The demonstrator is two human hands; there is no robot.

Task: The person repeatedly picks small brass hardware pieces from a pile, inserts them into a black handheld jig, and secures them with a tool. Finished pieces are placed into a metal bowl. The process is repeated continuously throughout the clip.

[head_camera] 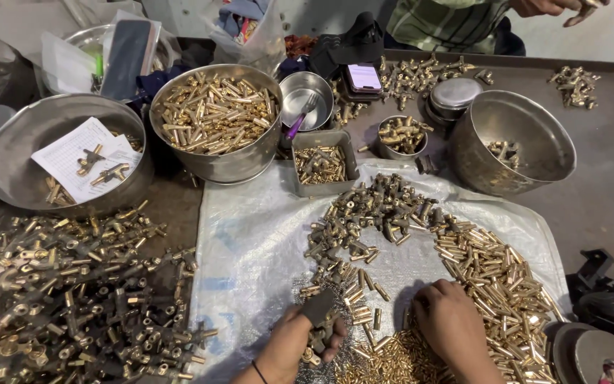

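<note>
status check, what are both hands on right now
Left hand grips an assembled brass fitting. Right hand palm down on loose brass pins, picking. Parts ring the white sheet; nothing blocks the hands.

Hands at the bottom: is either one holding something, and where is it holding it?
The left hand holds a brass fitting with a dark part, fingers wrapped round its middle. The right hand rests on brass pins, gripping nothing visible.

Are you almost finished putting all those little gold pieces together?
Not nearly. Looks done: a heap of joined brass fittings on the left. In hand: the left hand holds one fitting; the right hand reaches into loose brass pins. Left: a full bowl of pins.
</note>
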